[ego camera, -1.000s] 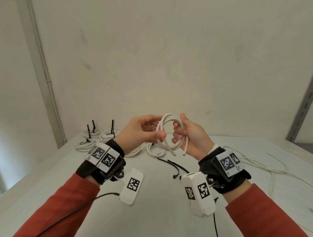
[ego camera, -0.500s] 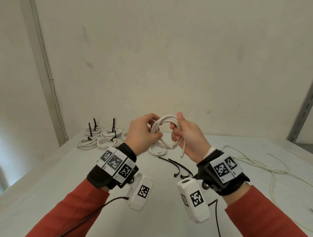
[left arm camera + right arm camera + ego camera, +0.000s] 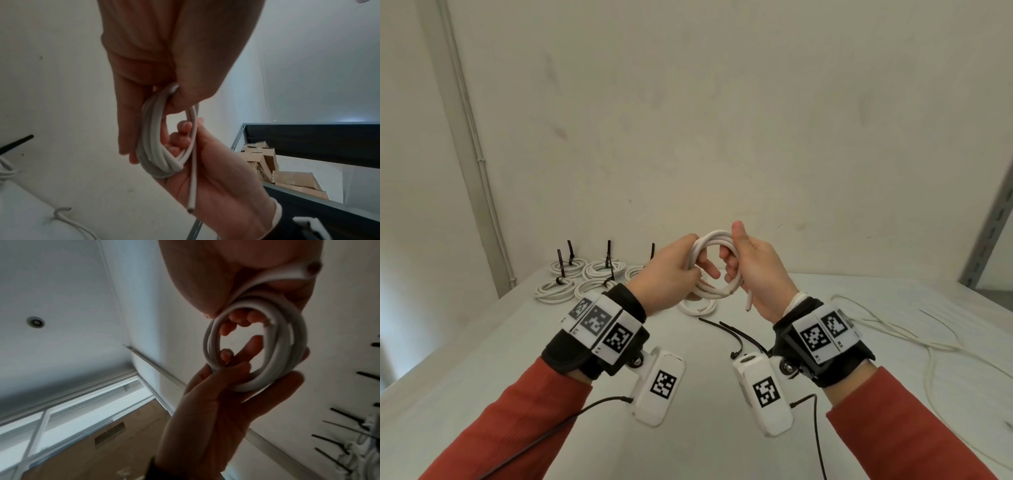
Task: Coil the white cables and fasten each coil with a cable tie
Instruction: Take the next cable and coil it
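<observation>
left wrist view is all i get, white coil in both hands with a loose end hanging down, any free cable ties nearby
Observer: Yes. In the head view, two loose black cable ties lie on the table, just in front of the raised coil.
Operator: is the coil tied yet
Observer: No tie shows on it. The right wrist view shows it as an open ring, gripped by the left hand and the right hand, with left fingers poking through the middle.
Operator: more cable to do
Observer: One uncoiled white cable lies on the table's right side.
</observation>
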Action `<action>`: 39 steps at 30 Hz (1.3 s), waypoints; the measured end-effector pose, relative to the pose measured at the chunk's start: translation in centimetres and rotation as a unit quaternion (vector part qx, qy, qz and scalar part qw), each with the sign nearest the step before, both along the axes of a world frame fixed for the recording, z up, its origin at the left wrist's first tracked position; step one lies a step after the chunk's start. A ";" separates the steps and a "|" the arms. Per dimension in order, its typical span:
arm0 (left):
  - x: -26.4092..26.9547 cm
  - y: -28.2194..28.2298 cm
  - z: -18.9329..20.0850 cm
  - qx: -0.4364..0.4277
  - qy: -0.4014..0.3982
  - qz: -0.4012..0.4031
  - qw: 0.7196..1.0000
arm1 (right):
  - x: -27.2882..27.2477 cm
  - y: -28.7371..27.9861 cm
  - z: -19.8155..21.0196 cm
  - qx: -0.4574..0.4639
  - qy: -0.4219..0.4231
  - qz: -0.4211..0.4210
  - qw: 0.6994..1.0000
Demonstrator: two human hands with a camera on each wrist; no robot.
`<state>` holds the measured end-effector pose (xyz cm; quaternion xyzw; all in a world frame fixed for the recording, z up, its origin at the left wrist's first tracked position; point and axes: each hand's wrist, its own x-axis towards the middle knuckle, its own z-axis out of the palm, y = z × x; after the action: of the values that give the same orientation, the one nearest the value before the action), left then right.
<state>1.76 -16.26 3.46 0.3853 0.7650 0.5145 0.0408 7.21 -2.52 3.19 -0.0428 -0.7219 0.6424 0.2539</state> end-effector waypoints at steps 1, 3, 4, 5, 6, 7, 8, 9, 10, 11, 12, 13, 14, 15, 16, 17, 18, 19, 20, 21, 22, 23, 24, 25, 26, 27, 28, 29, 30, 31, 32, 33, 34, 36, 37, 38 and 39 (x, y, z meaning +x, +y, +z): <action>-0.1 -0.1 0.1 -0.008 -0.018 -0.003 1.000 | -0.1 0.2 -0.1 0.015 -0.011 0.006 1.000; -0.4 -0.4 0.2 -0.011 -0.037 0.010 0.999 | 0.0 0.7 -0.2 0.067 -0.033 0.040 0.996; -0.6 -0.6 0.1 -0.007 -0.047 0.021 0.999 | 0.3 1.1 -0.1 0.110 -0.045 0.059 0.991; -1.0 -0.8 0.1 -0.005 -0.050 0.033 0.998 | 0.5 1.5 0.0 0.166 -0.057 0.071 0.982; -1.3 -1.1 0.0 -0.008 -0.047 0.043 0.998 | 0.8 1.9 0.1 0.222 -0.068 0.080 0.969; -1.6 -1.4 -0.1 -0.017 -0.038 0.050 0.998 | 1.1 2.3 0.1 0.264 -0.076 0.089 0.957; -1.9 -1.5 -0.1 -0.030 -0.027 0.054 0.998 | 1.3 2.5 0.2 0.290 -0.082 0.099 0.948; -1.9 -1.6 -0.3 -0.045 -0.017 0.056 0.997 | 1.5 2.7 0.2 0.300 -0.089 0.105 0.944; -1.9 -1.6 -0.4 -0.060 -0.005 0.059 0.996 | 1.6 2.9 0.2 0.291 -0.097 0.110 0.945; -1.8 -1.5 -0.5 -0.074 0.010 0.063 0.995 | 1.7 2.9 0.2 0.265 -0.107 0.114 0.951; -1.7 -1.4 -0.6 -0.085 0.026 0.069 0.994 | 1.8 3.0 0.1 0.224 -0.115 0.117 0.961; -1.6 -1.2 -0.7 -0.090 0.037 0.075 0.992 | 1.8 3.0 0.1 0.171 -0.123 0.118 0.970; -1.5 -1.1 -0.8 -0.091 0.038 0.078 0.992 | 1.7 3.1 -0.1 0.109 -0.124 0.121 0.979; -1.5 -0.9 -0.9 -0.090 0.032 0.076 0.993 | 1.7 3.0 -0.3 0.049 -0.118 0.125 0.984; -1.5 -0.8 -1.1 -0.089 0.019 0.069 0.993 | 1.5 2.9 -0.5 -0.001 -0.106 0.127 0.986; -1.4 -0.7 -1.2 -0.086 0.004 0.058 0.995 | 1.4 2.8 -0.8 -0.032 -0.090 0.118 0.988; -1.3 -0.7 -1.3 -0.080 -0.013 0.044 0.996 | 1.2 2.6 -1.1 -0.046 -0.073 0.097 0.991; -1.2 -0.7 -1.3 -0.071 -0.032 0.028 0.997 | 1.0 2.4 -1.5 -0.042 -0.057 0.067 0.995; -1.1 -0.8 -1.4 -0.061 -0.052 0.011 0.997 | 0.9 2.2 -1.7 -0.026 -0.045 0.035 0.998; -1.1 -0.9 -1.4 -0.051 -0.068 -0.004 0.996 | 0.7 2.1 -2.0 -0.008 -0.034 0.006 0.999; -1.0 -1.1 -1.4 -0.046 -0.080 -0.015 0.996 | 0.6 2.1 -2.3 0.009 -0.026 -0.016 0.999; -1.0 -1.2 -1.3 -0.044 -0.089 -0.025 0.995 | 0.4 2.1 -2.5 0.025 -0.020 -0.031 0.999; -1.1 -1.3 -1.3 -0.043 -0.096 -0.033 0.994 | 0.3 2.2 -2.8 0.046 -0.019 -0.043 0.998; -1.2 -1.5 -1.3 -0.038 -0.106 -0.043 0.993 | 0.0 2.4 -3.0 0.070 -0.023 -0.048 0.996; -1.2 -1.6 -1.3 -0.028 -0.119 -0.054 0.991 | -0.1 2.5 -3.1 0.091 -0.029 -0.035 0.995; -1.4 -1.6 -1.4 -0.018 -0.133 -0.063 0.989 | -0.1 2.4 -3.1 0.105 -0.036 -0.005 0.994; -1.4 -1.7 -1.3 -0.011 -0.141 -0.070 0.987 | -0.1 2.1 -3.2 0.111 -0.043 0.027 0.992; -1.4 -1.7 -1.3 -0.010 -0.142 -0.073 0.987 | -0.2 1.8 -3.3 0.117 -0.050 0.047 0.991; -1.4 -1.6 -1.3 -0.010 -0.140 -0.079 0.987 | -0.2 1.7 -3.4 0.128 -0.052 0.047 0.989; -1.4 -1.6 -1.4 -0.008 -0.139 -0.084 0.987 | -0.2 1.5 -3.4 0.141 -0.049 0.036 0.988; -1.4 -1.5 -1.5 -0.005 -0.138 -0.087 0.987 | -0.2 1.4 -3.5 0.144 -0.041 0.029 0.988; -1.4 -1.5 -1.5 -0.001 -0.140 -0.087 0.986 | -0.1 1.2 -3.6 0.127 -0.030 0.034 0.991; -1.4 -1.4 -1.6 0.005 -0.148 -0.088 0.985 | -0.1 1.1 -3.7 0.085 -0.018 0.051 0.995; -1.6 -1.3 -1.8 0.007 -0.166 -0.090 0.982 | 0.0 0.9 -3.7 -0.041 -0.004 0.096 0.995; -1.6 -1.3 -1.8 -0.001 -0.167 -0.089 0.982 | 0.0 0.8 -3.7 -0.081 0.001 0.104 0.991; -1.7 -1.3 -1.8 -0.013 -0.161 -0.083 0.983 | 0.0 0.7 -3.7 -0.090 0.002 0.096 0.991; -1.8 -1.3 -1.9 -0.029 -0.146 -0.073 0.986 | -0.1 0.6 -3.6 -0.063 0.002 0.079 0.995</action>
<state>-0.06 -17.51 1.57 0.3598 0.7353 0.5382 0.2005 7.10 -1.88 -0.45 -0.0006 -0.6806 0.7047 0.2003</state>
